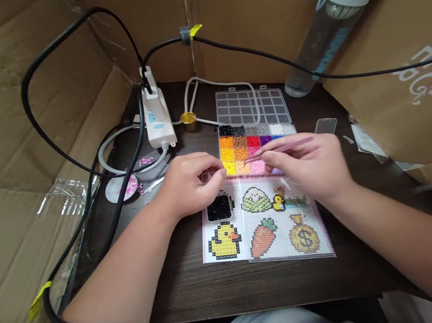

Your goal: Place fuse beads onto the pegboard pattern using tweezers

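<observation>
Right hand pinching pink tweezers, tips over orange beads, left hand half curled, grip unclear

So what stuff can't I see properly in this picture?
All in the head view:
- Some colourful beads: covered by the right hand.
- A bead in the tips of the tweezers: too small to tell.
- What the left hand may be pinching: hidden by its own fingers.
- Tiny marks on the yellow duck pattern: too small to read.
- The end of the black cable: cut off by the right edge.
</observation>
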### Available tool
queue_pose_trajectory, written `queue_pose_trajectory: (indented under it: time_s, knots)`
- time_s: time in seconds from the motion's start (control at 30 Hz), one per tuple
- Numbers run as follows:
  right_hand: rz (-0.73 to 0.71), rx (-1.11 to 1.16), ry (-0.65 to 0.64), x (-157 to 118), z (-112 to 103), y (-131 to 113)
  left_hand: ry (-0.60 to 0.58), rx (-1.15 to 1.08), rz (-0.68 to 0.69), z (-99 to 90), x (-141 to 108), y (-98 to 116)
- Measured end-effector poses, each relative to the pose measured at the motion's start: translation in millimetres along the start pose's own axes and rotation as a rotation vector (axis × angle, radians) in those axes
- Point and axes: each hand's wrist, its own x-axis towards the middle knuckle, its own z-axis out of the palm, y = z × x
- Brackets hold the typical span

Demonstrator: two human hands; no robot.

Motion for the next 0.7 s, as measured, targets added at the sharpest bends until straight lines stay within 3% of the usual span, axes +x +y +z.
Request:
queue_pose_trajectory:
  time_s: [0.2,0.7]
  knots:
    - [0.185,0.153,-0.002,8.3,33.0,26.6,0.018,-0.003,0.022,1.9,-1.2,-1.5]
    - [0.182,0.141,-0.035,10.3,38.4,27.0,0.012,-0.009,0.016,3.7,-1.1,-1.0]
